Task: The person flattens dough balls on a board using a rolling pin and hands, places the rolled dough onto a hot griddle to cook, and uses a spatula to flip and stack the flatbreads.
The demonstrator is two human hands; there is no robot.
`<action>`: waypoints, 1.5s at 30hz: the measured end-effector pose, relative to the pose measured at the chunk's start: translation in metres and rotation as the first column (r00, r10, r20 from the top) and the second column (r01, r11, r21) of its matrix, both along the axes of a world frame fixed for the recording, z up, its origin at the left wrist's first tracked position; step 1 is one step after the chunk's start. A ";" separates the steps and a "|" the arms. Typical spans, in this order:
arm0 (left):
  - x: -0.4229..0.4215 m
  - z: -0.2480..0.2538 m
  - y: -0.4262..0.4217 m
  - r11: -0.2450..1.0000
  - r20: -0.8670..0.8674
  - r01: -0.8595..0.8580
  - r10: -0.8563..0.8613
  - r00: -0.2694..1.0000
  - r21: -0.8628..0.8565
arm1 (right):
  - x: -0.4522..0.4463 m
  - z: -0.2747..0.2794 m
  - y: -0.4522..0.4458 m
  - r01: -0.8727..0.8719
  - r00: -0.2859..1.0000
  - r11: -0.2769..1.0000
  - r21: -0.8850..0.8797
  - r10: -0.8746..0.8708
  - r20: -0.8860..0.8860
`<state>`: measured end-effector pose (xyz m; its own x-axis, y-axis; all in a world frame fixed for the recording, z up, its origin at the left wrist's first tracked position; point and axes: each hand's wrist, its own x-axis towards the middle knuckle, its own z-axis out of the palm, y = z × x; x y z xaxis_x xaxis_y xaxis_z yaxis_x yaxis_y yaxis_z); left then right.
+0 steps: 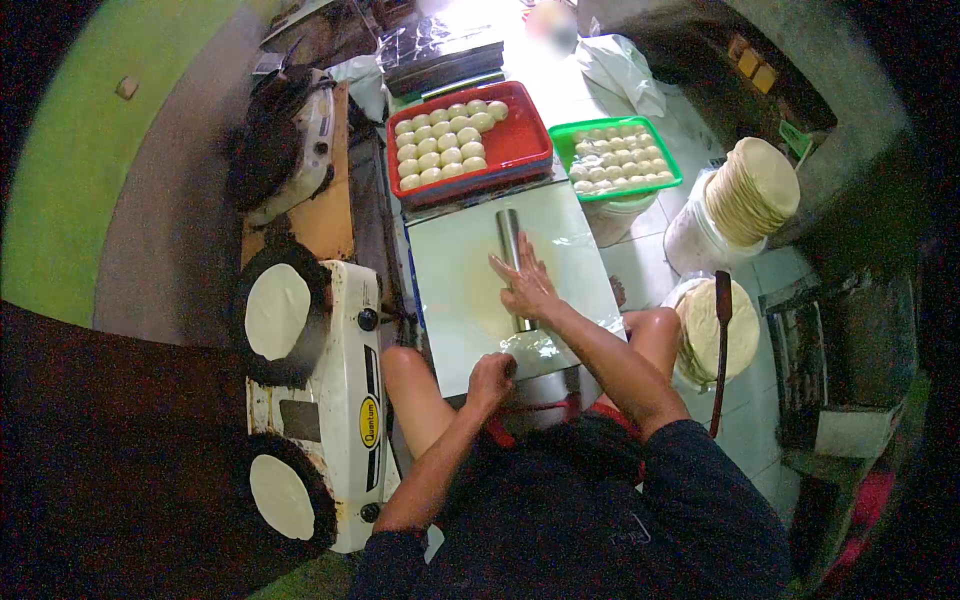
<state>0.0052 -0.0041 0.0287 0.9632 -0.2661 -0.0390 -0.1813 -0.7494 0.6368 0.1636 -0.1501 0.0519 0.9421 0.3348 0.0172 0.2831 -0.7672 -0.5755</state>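
Laying an open, spread right hand [527, 287] across a steel rolling pin [508, 235] on the pale desk [445, 300], curling the left hand [490, 381] closed at the near edge, unclear whether gripping anything, with dough balls [438, 144] in a red tray [522, 130] beyond

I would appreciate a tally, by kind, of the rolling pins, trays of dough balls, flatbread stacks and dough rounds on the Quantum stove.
Rolling pin: 1
Trays of dough balls: 2
Flatbread stacks: 2
Dough rounds on stove: 2
Total: 7

Probably a kitchen; stove [350, 300]; dough balls [448, 142]
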 end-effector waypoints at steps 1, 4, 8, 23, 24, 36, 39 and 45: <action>0.000 0.002 -0.001 1.000 -0.001 0.001 -0.001 1.000 -0.028 | 0.003 -0.005 0.001 0.009 0.996 0.998 -0.056 -0.003 0.095; 0.000 0.002 0.003 0.997 -0.011 -0.006 0.005 1.000 -0.071 | 0.007 0.011 -0.001 -0.051 0.998 0.990 -0.133 0.055 0.027; 0.010 -0.001 0.009 0.980 -0.401 -0.101 0.024 0.916 -0.172 | 0.028 0.004 0.009 0.007 0.959 0.978 -0.209 0.052 0.279; 0.199 -0.020 -0.007 0.908 0.167 0.133 -0.214 0.962 0.398 | 0.000 0.009 -0.239 0.430 0.723 0.830 0.357 -0.553 0.414; 0.192 -0.018 -0.011 0.890 0.108 0.197 -0.262 0.959 0.411 | -0.044 0.023 -0.277 0.571 0.743 0.797 0.199 -0.604 0.288; 0.125 0.001 -0.018 0.872 0.038 0.219 -0.261 0.965 0.438 | -0.288 -0.046 -0.404 0.845 0.509 0.504 -0.178 -0.860 -0.017; 0.075 0.034 0.017 0.927 0.028 -0.042 0.034 0.999 0.373 | -0.267 0.004 -0.370 0.771 0.637 0.634 -0.060 -0.771 0.032; -0.040 0.071 0.098 0.905 0.138 -0.391 0.371 0.918 0.166 | -0.162 0.094 -0.120 0.066 0.981 0.959 0.276 -0.113 0.159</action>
